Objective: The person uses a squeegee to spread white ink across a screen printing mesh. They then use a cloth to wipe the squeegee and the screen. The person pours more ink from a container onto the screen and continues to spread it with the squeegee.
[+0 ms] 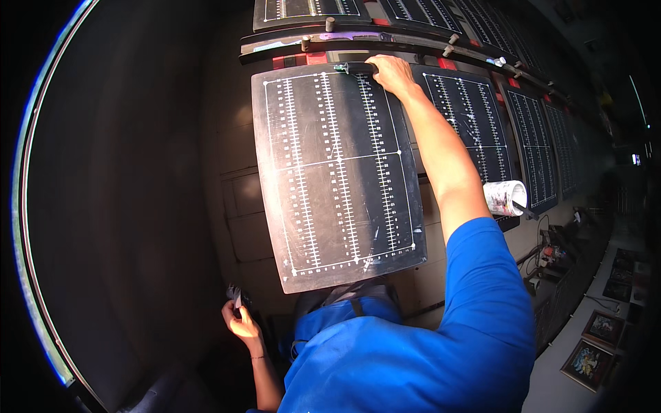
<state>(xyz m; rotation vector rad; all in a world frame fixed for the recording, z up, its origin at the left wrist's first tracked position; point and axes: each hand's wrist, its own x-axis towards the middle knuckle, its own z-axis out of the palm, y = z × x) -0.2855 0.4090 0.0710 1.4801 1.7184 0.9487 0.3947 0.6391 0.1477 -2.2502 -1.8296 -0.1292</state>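
A dark board (313, 206) with white ruled scales and a white border line lies in front of me. At its far edge my right hand (392, 74) is closed around the dark handle of a short tool (354, 68). The tool's greenish end points left, over the board's top border; its exact kind is unclear. Low on the left, away from the board, my left hand (242, 323) is closed on a crumpled greyish cloth (235, 296). Part of that cloth fades into the shadow.
Behind the board runs a dark rail (406, 43) with several knobs. More ruled boards (533, 148) stand to the right and beyond the rail. A stained white cup (497, 197) with a dark stick is right of my arm. Framed pictures (587, 363) sit at the lower right.
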